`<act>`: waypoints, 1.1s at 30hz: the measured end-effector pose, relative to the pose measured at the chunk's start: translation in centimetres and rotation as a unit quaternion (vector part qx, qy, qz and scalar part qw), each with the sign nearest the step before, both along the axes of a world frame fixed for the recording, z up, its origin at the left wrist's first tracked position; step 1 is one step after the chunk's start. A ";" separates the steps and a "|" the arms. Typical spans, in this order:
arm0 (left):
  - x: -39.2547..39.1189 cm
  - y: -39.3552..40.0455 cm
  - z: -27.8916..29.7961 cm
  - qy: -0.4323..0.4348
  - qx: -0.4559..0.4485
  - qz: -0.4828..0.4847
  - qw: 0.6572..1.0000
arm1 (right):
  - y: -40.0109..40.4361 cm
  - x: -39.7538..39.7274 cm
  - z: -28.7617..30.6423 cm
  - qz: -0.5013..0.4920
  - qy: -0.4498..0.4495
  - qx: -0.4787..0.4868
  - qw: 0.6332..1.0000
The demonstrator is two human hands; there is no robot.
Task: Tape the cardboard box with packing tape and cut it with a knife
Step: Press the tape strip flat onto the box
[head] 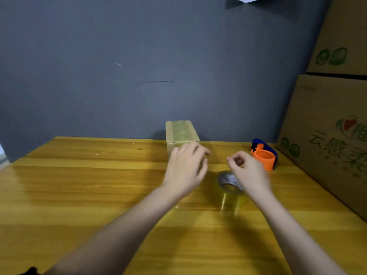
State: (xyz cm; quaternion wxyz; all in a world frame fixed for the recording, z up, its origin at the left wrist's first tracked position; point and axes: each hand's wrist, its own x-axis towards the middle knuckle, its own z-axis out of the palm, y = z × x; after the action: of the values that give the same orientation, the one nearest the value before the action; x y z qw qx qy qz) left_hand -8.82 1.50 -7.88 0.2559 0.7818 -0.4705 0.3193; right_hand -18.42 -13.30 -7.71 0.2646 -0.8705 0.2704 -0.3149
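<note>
A small cardboard box (181,132) stands near the back of the wooden table (79,195), with a strip of yellowish tape along its top. My left hand (185,165) hovers at the box's near end, fingers spread, blurred. A roll of clear packing tape (228,185) lies on the table just right of it. My right hand (248,171) is above the roll, fingers curled with thumb and forefinger pinched; whether it holds a tape end I cannot tell. No knife is visible.
An orange and blue tape dispenser (264,154) sits at the back right. Large printed cardboard cartons (327,135) are stacked along the table's right side. A grey wall (139,66) stands behind the table.
</note>
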 end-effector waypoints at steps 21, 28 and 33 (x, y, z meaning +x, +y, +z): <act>10.1 1.0 1.1 0.259 0.055 -0.002 0.964 | 7.9 9.6 -0.4 0.111 -0.124 0.498 0.851; 8.7 3.6 1.8 0.246 0.188 -0.040 0.950 | 8.3 7.7 -0.7 0.144 -0.136 0.478 0.856; 8.6 4.5 1.3 0.174 0.251 -0.032 0.952 | 8.7 6.1 -1.4 0.170 -0.150 0.458 0.859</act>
State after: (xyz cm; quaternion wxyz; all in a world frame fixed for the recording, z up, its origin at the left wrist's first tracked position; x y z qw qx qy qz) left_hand -0.21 6.01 -6.56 0.1389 0.8490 -0.5082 0.0414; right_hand -12.29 -4.60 -9.06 0.7203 -0.6259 0.1885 -0.2322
